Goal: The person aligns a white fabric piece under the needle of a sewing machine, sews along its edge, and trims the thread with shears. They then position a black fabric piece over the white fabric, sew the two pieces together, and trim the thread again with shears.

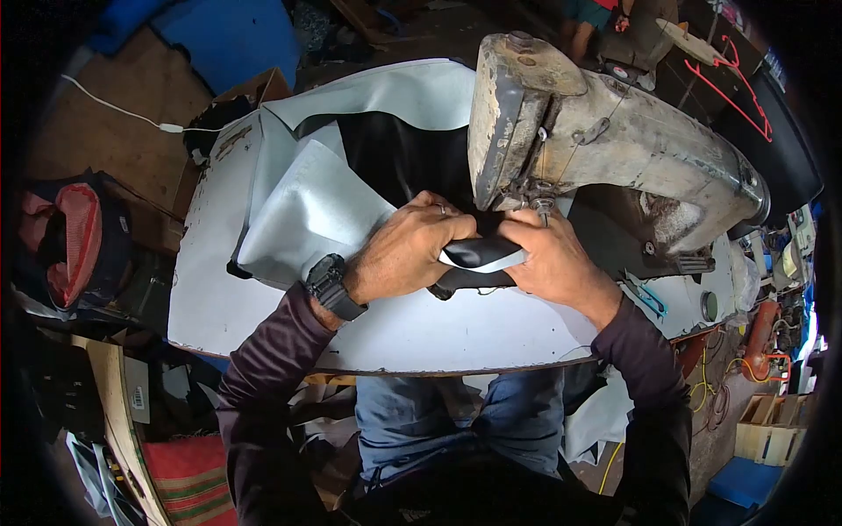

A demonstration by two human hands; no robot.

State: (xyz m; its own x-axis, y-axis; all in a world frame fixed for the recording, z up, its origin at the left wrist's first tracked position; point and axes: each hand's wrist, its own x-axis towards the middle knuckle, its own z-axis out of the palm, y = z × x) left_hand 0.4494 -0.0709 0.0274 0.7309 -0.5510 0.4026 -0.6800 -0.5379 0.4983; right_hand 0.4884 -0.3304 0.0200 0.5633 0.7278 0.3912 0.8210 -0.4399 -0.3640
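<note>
Hands: left hand [410, 250], right hand [551, 261] clamp vinyl fold [481, 254] beside needle [543, 210].

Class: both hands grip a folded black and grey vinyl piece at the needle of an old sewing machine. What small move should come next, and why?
Probably ease the folded black and grey vinyl piece a little further under the needle of the worn beige sewing machine. The left hand and right hand already pinch the fold on either side, right below the needle, so it looks lined up for stitching.
</note>
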